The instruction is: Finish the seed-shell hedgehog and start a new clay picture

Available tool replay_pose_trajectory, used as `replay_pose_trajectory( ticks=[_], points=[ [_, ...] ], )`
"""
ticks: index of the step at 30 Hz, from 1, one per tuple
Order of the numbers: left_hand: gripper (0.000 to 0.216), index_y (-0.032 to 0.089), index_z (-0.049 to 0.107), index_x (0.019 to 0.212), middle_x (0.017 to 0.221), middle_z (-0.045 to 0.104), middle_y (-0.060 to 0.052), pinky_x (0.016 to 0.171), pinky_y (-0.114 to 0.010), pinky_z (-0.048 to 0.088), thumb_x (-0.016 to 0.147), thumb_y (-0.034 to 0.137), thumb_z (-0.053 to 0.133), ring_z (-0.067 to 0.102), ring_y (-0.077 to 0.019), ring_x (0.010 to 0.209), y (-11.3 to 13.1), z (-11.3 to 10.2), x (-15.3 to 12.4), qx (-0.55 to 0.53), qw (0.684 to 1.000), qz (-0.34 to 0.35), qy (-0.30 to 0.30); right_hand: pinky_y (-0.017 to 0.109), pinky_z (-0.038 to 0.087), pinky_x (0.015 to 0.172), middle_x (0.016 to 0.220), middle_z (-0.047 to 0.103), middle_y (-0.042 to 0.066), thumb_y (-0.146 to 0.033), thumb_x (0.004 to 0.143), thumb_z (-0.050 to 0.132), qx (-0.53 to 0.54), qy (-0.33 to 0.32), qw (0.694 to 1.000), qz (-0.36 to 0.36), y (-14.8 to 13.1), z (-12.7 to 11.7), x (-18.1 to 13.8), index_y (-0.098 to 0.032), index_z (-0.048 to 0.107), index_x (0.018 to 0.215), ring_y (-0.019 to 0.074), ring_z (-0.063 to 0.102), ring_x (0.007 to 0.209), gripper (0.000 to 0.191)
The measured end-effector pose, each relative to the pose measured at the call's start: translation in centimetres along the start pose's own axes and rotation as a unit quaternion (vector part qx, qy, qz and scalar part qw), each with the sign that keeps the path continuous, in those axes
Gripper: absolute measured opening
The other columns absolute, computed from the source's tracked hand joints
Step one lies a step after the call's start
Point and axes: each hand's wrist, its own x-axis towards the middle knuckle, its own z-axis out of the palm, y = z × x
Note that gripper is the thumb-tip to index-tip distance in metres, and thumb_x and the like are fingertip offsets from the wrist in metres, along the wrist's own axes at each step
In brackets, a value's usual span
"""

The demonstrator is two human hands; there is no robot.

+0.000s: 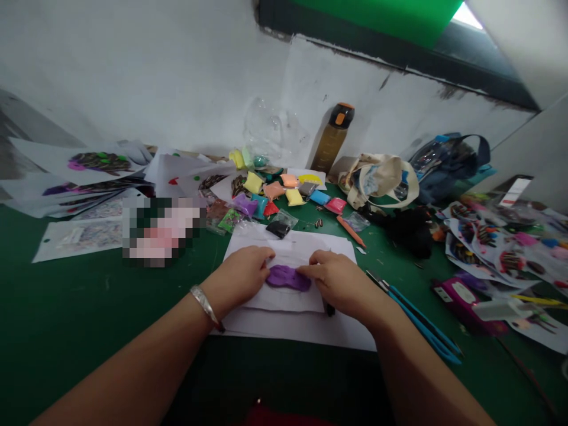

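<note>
A flattened strip of purple modelling clay [288,278] lies on white paper [284,303] in front of me. My left hand [246,272] is curled in at the clay's left end, its thumb against the edge. From the other side, my right hand [335,278] presses a fingertip onto the clay's right end, its remaining fingers bent. A faint drawn line shows on the paper below the clay. Just beyond the sheet's top edge sits a small bag of black clay [279,226].
Several coloured clay packets [273,190] lie behind the paper. A brown bottle [333,137] leans by the wall, near a cloth bag [379,177]. Blue-handled tweezers [421,319] and a magenta box [465,305] are at right. Paper sheets [89,160] are stacked left on the green table [89,325].
</note>
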Motion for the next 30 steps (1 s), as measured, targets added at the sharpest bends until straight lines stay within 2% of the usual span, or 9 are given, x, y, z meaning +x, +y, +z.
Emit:
replay_pose_trajectory(
  ticks=[4, 8, 11, 16, 22, 26, 30],
  points=[
    [0.028, 0.019, 0.065, 0.104, 0.093, 0.068, -0.006, 0.07, -0.028, 0.041, 0.08, 0.018, 0.051, 0.06, -0.0204, 0.082, 0.0, 0.0, 0.0, 0.004, 1.0, 0.004, 0.002, 0.031, 0.037, 0.076, 0.098, 0.063, 0.005, -0.011, 0.083, 0.046, 0.007, 0.002, 1.0, 0.014, 0.1, 0.0, 0.2, -0.034, 0.067, 0.113, 0.0206, 0.056, 0.089, 0.044],
    [0.026, 0.019, 0.065, 0.102, 0.095, 0.068, -0.006, 0.072, -0.028, 0.041, 0.08, 0.018, 0.05, 0.06, -0.0203, 0.086, 0.0, 0.0, 0.0, 0.003, 1.0, 0.007, 0.003, 0.028, 0.041, 0.079, 0.101, 0.063, 0.005, -0.01, 0.082, 0.044, 0.105, 0.02, 0.994, 0.022, 0.8, 0.2, 0.3, -0.027, 0.068, 0.113, 0.0178, 0.058, 0.088, 0.042],
    [0.028, 0.019, 0.064, 0.106, 0.097, 0.068, -0.007, 0.075, -0.029, 0.041, 0.082, 0.019, 0.049, 0.06, -0.0209, 0.088, 0.0, 0.0, -0.1, 0.0, 1.0, 0.011, 0.0, 0.028, 0.042, 0.084, 0.107, 0.062, 0.006, -0.004, 0.077, 0.042, 0.152, 0.057, 0.986, 0.038, 1.0, 0.3, 0.3, -0.022, 0.067, 0.115, 0.0177, 0.057, 0.093, 0.05],
    [0.028, 0.019, 0.063, 0.106, 0.098, 0.068, -0.007, 0.074, -0.028, 0.042, 0.082, 0.018, 0.049, 0.061, -0.021, 0.088, -0.1, 0.0, -0.1, -0.001, 1.0, 0.014, 0.002, 0.029, 0.041, 0.078, 0.1, 0.061, 0.006, -0.004, 0.079, 0.042, 0.091, 0.034, 0.995, -0.033, 0.1, 0.4, 0.4, -0.029, 0.066, 0.118, 0.0185, 0.056, 0.088, 0.052],
    [0.028, 0.018, 0.064, 0.106, 0.101, 0.068, -0.008, 0.079, -0.03, 0.042, 0.082, 0.018, 0.05, 0.061, -0.0224, 0.093, -0.1, 0.1, -0.1, 0.003, 1.0, 0.017, 0.006, 0.032, 0.036, 0.078, 0.1, 0.061, 0.007, -0.008, 0.081, 0.047, -0.001, 0.023, 1.0, -0.01, -0.2, 0.9, 1.1, -0.033, 0.067, 0.115, 0.0217, 0.055, 0.089, 0.047],
    [0.031, 0.018, 0.063, 0.109, 0.101, 0.068, -0.008, 0.078, -0.029, 0.042, 0.081, 0.018, 0.05, 0.061, -0.0217, 0.091, -0.2, 0.3, 0.0, 0.006, 1.0, 0.015, 0.007, 0.029, 0.038, 0.077, 0.097, 0.06, 0.006, -0.006, 0.081, 0.046, 0.051, 0.033, 0.998, -0.016, 0.3, 1.1, 1.2, -0.03, 0.068, 0.114, 0.0187, 0.055, 0.087, 0.046],
    [0.03, 0.018, 0.064, 0.108, 0.1, 0.069, -0.008, 0.077, -0.029, 0.042, 0.081, 0.018, 0.049, 0.061, -0.0213, 0.09, -0.2, 0.3, 0.0, 0.007, 1.0, 0.017, 0.008, 0.027, 0.04, 0.08, 0.099, 0.059, 0.006, -0.003, 0.079, 0.044, 0.127, 0.071, 0.989, -0.011, 0.5, 1.3, 1.0, -0.025, 0.066, 0.117, 0.0171, 0.055, 0.09, 0.05]
  ],
)
